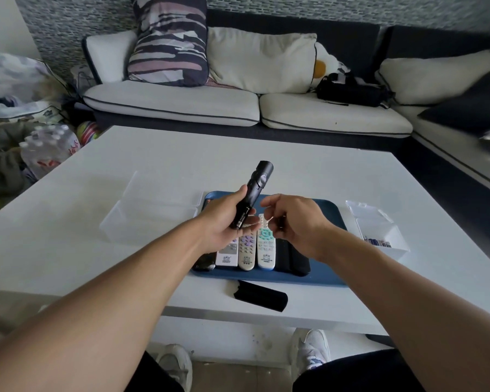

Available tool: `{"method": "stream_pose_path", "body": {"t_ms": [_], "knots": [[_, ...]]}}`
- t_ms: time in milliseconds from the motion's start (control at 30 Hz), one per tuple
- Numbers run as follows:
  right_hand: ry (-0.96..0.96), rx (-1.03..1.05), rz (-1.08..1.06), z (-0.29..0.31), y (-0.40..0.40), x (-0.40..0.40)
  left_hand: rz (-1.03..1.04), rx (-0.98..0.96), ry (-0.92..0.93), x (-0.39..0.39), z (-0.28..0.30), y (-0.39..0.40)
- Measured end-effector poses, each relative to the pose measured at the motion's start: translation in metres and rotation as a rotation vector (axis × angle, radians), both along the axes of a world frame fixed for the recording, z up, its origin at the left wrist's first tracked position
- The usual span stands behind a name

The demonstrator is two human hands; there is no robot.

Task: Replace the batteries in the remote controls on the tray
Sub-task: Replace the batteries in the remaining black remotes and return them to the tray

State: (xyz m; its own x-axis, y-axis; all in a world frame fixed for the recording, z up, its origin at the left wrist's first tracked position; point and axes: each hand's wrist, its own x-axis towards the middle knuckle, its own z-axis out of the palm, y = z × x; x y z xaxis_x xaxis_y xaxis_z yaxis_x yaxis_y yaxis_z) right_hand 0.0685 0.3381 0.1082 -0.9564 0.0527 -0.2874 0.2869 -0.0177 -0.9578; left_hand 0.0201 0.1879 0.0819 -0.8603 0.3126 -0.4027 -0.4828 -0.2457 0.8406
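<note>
My left hand [224,219] grips a black remote [253,190] and holds it tilted above the blue tray [323,275], back side up, with a battery showing at its lower end. My right hand [292,222] hovers just right of it with loosely curled fingers; whether they hold anything is hidden. Several remotes lie side by side on the tray, among them a white one [227,254], a beige one [246,254] and a white-and-teal one [266,250]. A black battery cover [260,295] lies on the white table [96,250] in front of the tray.
A clear plastic box [150,213] sits left of the tray. A small clear box with batteries [379,236] stands open at the right. Behind the table is a white sofa [238,106] with cushions and a black bag [351,90]. Water bottles [48,148] stand at left.
</note>
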Motion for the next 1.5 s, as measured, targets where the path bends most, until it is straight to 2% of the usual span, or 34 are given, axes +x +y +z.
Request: {"method": "stream_pose_path", "body": {"t_ms": [133, 200, 433, 600, 867, 933, 1133, 1267, 1367, 1467, 1500], "knots": [[0.313, 0.660, 0.198, -0.004, -0.001, 0.004, -0.076, 0.035, -0.022, 0.003, 0.004, -0.002], [0.432, 0.860, 0.245, -0.007, -0.002, 0.002, -0.092, 0.015, -0.018, 0.004, 0.004, -0.002], [0.474, 1.077, 0.351, -0.011, -0.001, -0.003, -0.126, 0.058, -0.030, 0.004, 0.002, -0.001], [0.573, 1.305, 0.429, -0.003, -0.004, 0.001, -0.122, 0.048, -0.032, 0.005, 0.000, 0.001], [0.799, 1.455, 0.337, -0.010, -0.004, 0.003, -0.045, 0.065, -0.079, 0.003, 0.005, 0.004], [0.806, 1.478, 0.333, -0.010, -0.004, 0.002, -0.042, 0.063, -0.086, 0.001, 0.005, 0.003], [0.816, 1.314, 0.488, -0.014, 0.001, -0.001, -0.034, 0.034, -0.123, 0.001, 0.002, -0.005], [0.814, 1.161, 0.378, -0.016, 0.001, -0.009, -0.010, 0.050, -0.110, 0.003, 0.003, -0.009], [0.547, 0.743, 0.242, -0.005, -0.001, -0.012, 0.047, 0.082, -0.084, 0.001, 0.004, -0.011], [0.138, 0.334, 0.149, -0.003, 0.009, -0.019, 0.093, 0.081, -0.069, -0.007, -0.002, -0.018], [0.018, 0.257, 0.111, -0.005, 0.017, -0.021, 0.093, 0.078, -0.067, -0.009, -0.004, -0.018]]}}
